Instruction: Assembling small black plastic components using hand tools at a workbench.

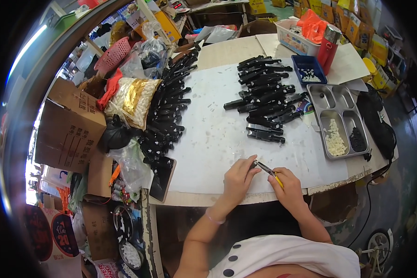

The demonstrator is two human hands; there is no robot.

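My left hand (238, 178) rests at the near edge of the white-covered table (208, 139) and pinches a small dark part (254, 163) at its fingertips. My right hand (287, 185) grips a slim tool with a yellow handle (271, 172), its metal tip pointing at that small part. A pile of black plastic pieces (266, 99) lies beyond my hands in the middle of the table. A longer row of similar black pieces (167, 111) runs along the left edge.
A metal compartment tray (340, 120) at the right holds small white bits and dark bits. Behind it stand a blue bin (309, 69) and a red bottle (329, 44). Cardboard boxes (69, 125), bags and a pink basket (112, 55) crowd the left. A phone (162, 178) lies at the table's near-left corner.
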